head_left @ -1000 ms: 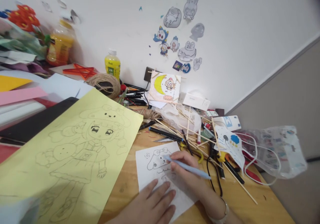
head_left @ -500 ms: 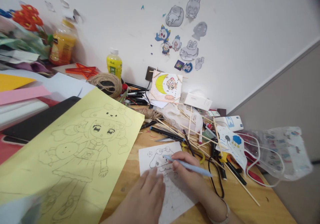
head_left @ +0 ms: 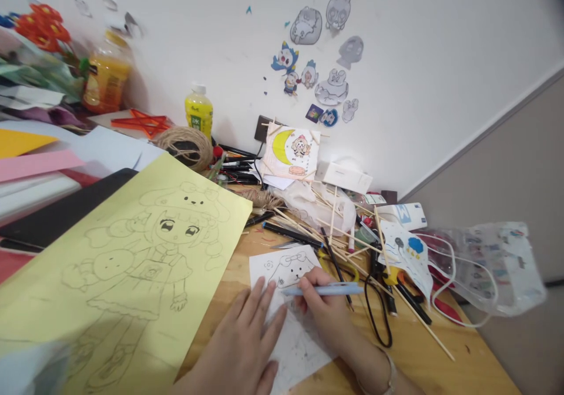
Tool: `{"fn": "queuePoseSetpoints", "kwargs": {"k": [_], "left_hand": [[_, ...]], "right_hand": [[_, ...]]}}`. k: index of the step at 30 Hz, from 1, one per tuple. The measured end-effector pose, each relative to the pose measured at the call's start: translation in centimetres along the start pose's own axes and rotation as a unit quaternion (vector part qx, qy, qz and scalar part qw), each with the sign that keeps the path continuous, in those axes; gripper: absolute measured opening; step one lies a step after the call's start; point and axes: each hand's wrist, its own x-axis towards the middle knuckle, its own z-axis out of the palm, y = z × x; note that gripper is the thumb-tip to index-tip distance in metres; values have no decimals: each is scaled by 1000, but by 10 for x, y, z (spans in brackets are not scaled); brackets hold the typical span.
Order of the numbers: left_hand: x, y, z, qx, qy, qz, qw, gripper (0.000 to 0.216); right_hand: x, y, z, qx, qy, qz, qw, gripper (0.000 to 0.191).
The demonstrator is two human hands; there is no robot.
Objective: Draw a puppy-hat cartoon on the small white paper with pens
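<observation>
A small white sheet with a cartoon dog sketch lies on the wooden desk. My left hand rests flat on its lower left part, fingers stretched out. My right hand is closed around a light blue pen, which lies nearly level with its tip on the sheet below the dog's head. To the left lies a large yellow sheet with a pencil drawing of a girl.
Wooden skewers, black markers and cords crowd the desk behind the white sheet. A twine roll, two yellow drink bottles and coloured papers stand left. A clear plastic bag lies right. Cartoon stickers dot the wall.
My left hand slid up the white sheet toward the pen. The sheet turned slightly, and the pen swung flatter with its tip lower under the dog's head.
</observation>
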Motion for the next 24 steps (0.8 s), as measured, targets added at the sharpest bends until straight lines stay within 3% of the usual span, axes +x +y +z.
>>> {"fn": "queuePoseSetpoints", "kwargs": {"k": [6,11,19,24], "left_hand": [[-2,3,-4,-12,-22,-15,1000,72],[-3,2,-1,-6,3,-6,1000,73],[0,6,-3,2,-29,-18,999,74],[0,6,-3,-3,-17,-15,1000,74]], "right_hand": [[2,3,2,-48,-18,-4,999,34],[2,-1,0,-57,-34,6,998,34],[3,-2,0,-62,-39,16,997,34],[3,-1,0,-55,-38,25,997,35]]}}
